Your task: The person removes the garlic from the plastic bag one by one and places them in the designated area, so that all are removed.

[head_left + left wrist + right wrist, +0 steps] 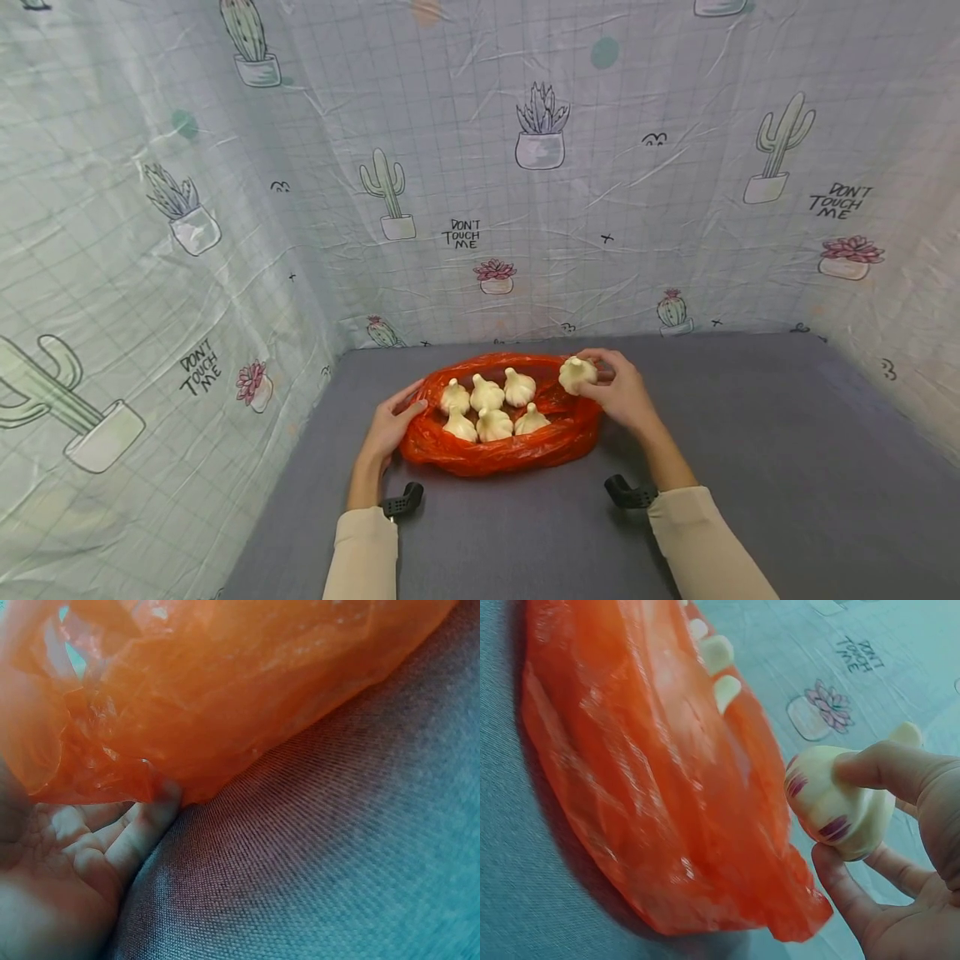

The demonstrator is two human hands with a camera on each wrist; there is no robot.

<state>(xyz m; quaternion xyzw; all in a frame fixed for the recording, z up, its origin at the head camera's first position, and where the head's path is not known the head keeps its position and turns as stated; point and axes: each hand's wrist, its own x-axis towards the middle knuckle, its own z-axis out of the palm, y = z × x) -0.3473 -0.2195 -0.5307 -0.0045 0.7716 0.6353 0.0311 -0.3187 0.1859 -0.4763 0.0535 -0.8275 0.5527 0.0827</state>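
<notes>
Pinching garlic bulb [576, 376] at fingertips [832, 871], right hand [624, 393], near bag [498, 458]

1 red plastic bag [495, 459] lies on the grey table [510, 542].

Looks like a makeshift booth [570, 312] to me, can't tell if it's in a home or a lab. Wrinkly, plasticky sheeting [600, 196] covers three sides, printed with potted cacti [386, 192] and "DON'T TOUCH ME" lettering [840, 201], around a tabletop [510, 533] with a gray woven surface.
</notes>
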